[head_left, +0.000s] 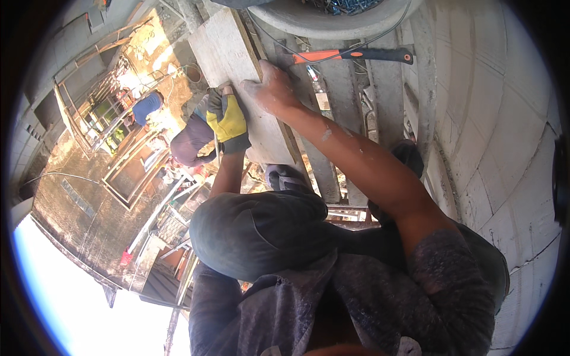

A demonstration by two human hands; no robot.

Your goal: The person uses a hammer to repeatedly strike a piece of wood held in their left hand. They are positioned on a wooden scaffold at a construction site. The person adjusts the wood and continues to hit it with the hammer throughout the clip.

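A long pale wooden board (222, 44) slants across the plank platform in front of me. My left hand (227, 120), in a yellow and dark grey glove, is closed at its left edge. A thin pale strip shows just under that glove; I cannot tell whether the hand holds it. My bare right hand (274, 89), dusted with pale powder, grips the board's right side, the fingers partly hidden. Past the right hand lies a hammer (350, 54) with an orange and black handle, its head near the board.
A round grey tub (332, 24) holding small bluish metal pieces stands at the top, a thin dark cable looping before it. Gaps run between the platform planks (344, 101). A pale block wall (493, 118) rises at right. Far below left, a person in blue (147, 108) is among timber frames.
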